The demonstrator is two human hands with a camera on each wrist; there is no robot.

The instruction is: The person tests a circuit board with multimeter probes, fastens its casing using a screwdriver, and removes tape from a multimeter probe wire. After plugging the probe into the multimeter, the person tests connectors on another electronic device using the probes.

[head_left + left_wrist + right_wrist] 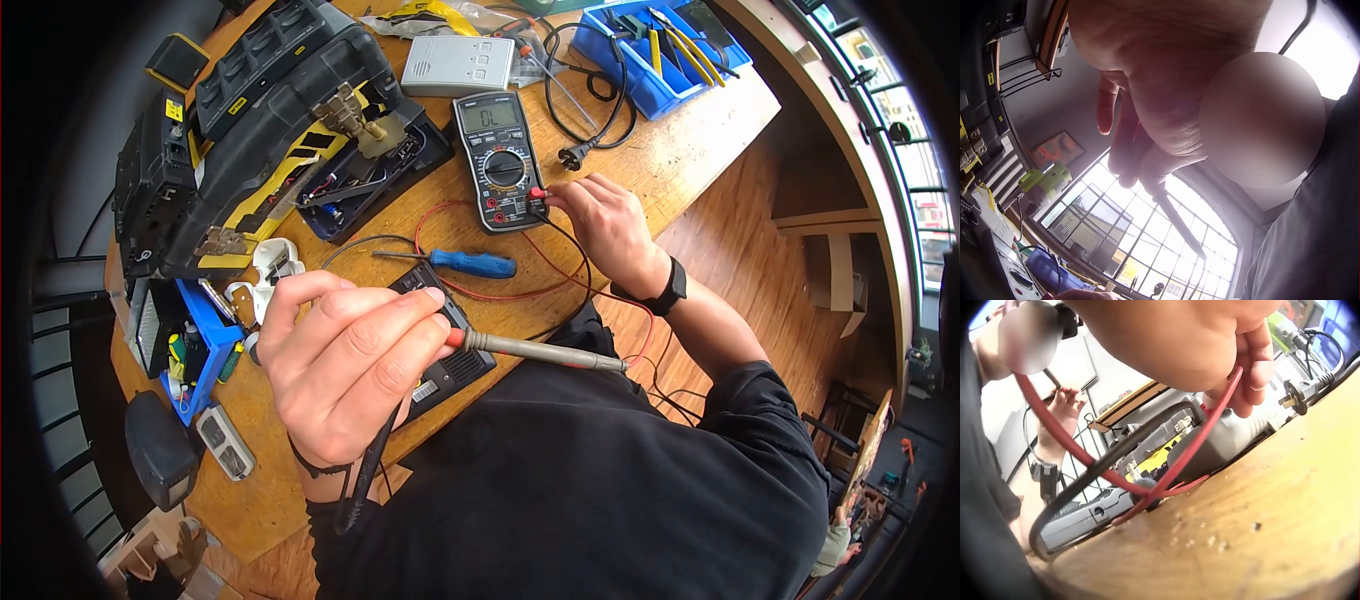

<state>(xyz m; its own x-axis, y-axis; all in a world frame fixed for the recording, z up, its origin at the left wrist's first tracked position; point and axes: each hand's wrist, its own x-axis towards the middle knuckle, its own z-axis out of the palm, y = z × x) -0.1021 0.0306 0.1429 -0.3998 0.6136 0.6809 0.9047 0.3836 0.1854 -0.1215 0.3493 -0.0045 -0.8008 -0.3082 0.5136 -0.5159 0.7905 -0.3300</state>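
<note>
My left hand [345, 365] pinches a grey-and-red test probe [545, 351], its red lead trailing off the far end. A black test probe [368, 460] comes out below the same hand. Against the window in the left wrist view, one probe [1179, 222] shows dark. With thumb and fingers, my right hand [610, 228] grips a red plug [538, 193] at the lower right of a digital multimeter [496, 150], whose screen reads OL. In the right wrist view a red lead [1200, 440] runs up into this hand [1250, 369].
A blue-handled screwdriver [475, 264] lies beside a black device [455, 375] under my left hand. Behind are a black-and-yellow case [270, 130], a silver box [455, 66], a mains plug [573, 157] and a blue tool bin [650, 95]. Loose leads cross the wooden table [690, 150].
</note>
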